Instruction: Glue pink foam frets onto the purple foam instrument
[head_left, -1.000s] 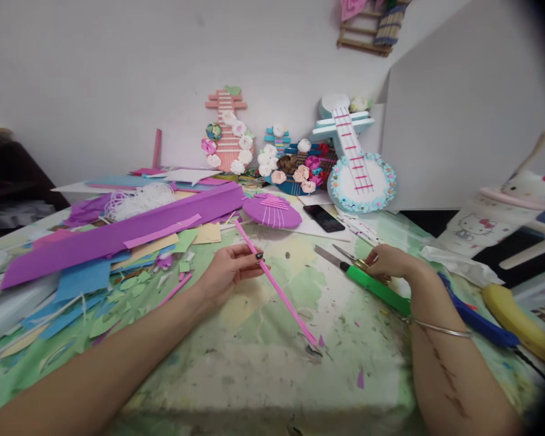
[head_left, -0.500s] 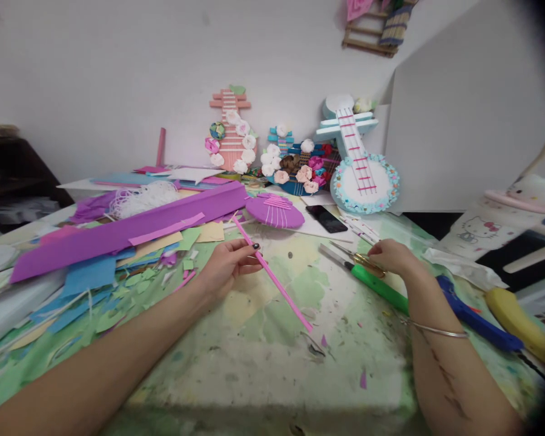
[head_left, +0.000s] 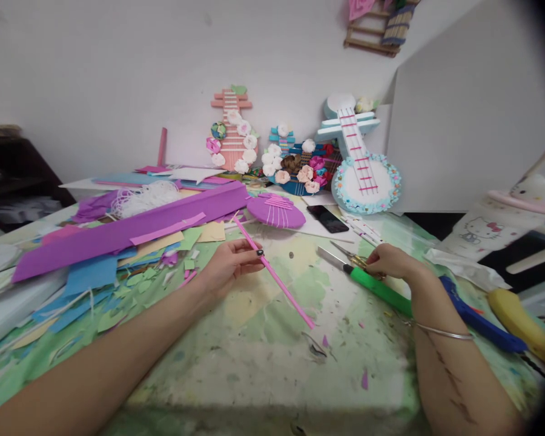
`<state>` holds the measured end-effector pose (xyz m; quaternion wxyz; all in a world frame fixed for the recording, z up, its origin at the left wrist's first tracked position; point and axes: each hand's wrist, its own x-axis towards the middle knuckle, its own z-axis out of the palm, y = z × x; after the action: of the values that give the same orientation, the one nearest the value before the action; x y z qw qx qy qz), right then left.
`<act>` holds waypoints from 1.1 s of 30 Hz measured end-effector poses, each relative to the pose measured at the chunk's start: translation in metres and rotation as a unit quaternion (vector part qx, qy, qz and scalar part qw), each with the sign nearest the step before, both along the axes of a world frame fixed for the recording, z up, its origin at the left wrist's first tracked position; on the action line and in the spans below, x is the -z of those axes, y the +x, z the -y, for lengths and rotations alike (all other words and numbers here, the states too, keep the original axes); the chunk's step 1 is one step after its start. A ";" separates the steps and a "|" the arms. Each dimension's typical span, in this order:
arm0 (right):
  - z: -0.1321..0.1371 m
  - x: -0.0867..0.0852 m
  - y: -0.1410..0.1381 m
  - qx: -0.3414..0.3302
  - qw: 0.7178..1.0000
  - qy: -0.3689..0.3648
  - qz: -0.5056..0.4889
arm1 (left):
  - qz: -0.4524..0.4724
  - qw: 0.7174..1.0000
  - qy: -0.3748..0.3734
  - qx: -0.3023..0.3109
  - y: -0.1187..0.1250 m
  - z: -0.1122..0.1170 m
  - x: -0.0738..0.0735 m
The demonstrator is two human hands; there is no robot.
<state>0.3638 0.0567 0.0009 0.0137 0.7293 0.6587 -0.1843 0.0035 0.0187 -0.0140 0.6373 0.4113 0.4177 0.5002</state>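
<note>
My left hand (head_left: pixel 231 266) pinches a thin pink strip (head_left: pixel 284 289) between thumb and fingers, and the strip slants down to the right over the table. On the right, my right hand (head_left: pixel 390 260) has its fingers closed on the gold handles of a pair of scissors (head_left: pixel 353 257), whose blades point left. Just below the scissors lies a craft knife (head_left: pixel 376 289) with a green handle. Beyond the strip's far end sits a purple oval piece (head_left: pixel 276 212) with white strings and pink strips across it.
A long purple strip (head_left: pixel 131 227) and many paper scraps (head_left: pixel 136 284) cover the left. A phone (head_left: pixel 327 218) lies in the middle; decorated guitar models (head_left: pixel 366 175) lean at the back. A blue glue gun (head_left: pixel 481 318), a yellow object (head_left: pixel 524 321) and a cup (head_left: pixel 481 227) stand right.
My right hand and the scissors have shifted very slightly left. My left hand still holds the pink strip in nearly the same place; the view has moved a little.
</note>
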 end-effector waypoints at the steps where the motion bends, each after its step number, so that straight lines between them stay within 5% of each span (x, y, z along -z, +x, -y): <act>1: 0.001 0.000 -0.001 0.001 1.000 0.005 0.003 | -0.001 1.000 0.002 0.002 0.000 0.000 0.000; 11: 0.001 -0.006 -0.002 0.094 0.984 0.137 0.065 | -0.011 1.000 -0.015 0.000 0.000 -0.003 0.001; 18: 0.007 -0.016 -0.016 0.110 0.962 0.251 -0.017 | -0.018 1.000 -0.012 0.003 -0.001 -0.002 -0.001; 23: 0.011 -0.012 -0.046 0.064 0.939 0.276 -0.194 | -0.016 1.000 -0.011 0.019 -0.004 -0.004 0.001; 30: 0.032 -0.001 -0.103 -0.043 0.893 0.187 -0.407 | 0.014 0.999 0.016 -0.024 -0.014 -0.012 -0.004; 33: 0.041 0.004 -0.116 -0.120 0.882 0.163 -0.425 | 0.018 0.998 0.034 -0.046 -0.019 -0.015 -0.008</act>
<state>0.2478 0.0156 -0.0028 -0.3651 0.4882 0.7043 -0.3638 -0.0155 0.0334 -0.0058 0.6066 0.4045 0.4074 0.5500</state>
